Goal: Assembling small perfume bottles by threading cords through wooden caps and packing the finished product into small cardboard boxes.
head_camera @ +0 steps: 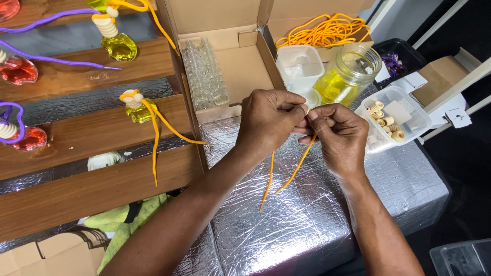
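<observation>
Both your left hand [268, 122] and right hand [340, 135] pinch the doubled orange cord [296, 168]; keep its ends even at the small pale bead [306, 108].

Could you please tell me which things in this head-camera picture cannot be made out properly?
- Small pale bead pinched between left hand and right hand: fingers hide most of it.
- Orange cord: its upper end vanishes inside the fingers.
- Red liquid-filled glass bottle: cut off by the top-left edge.
- Clear plastic tub: cut off by the bottom-right corner.
- Purple item in the black bin: too small.
</observation>
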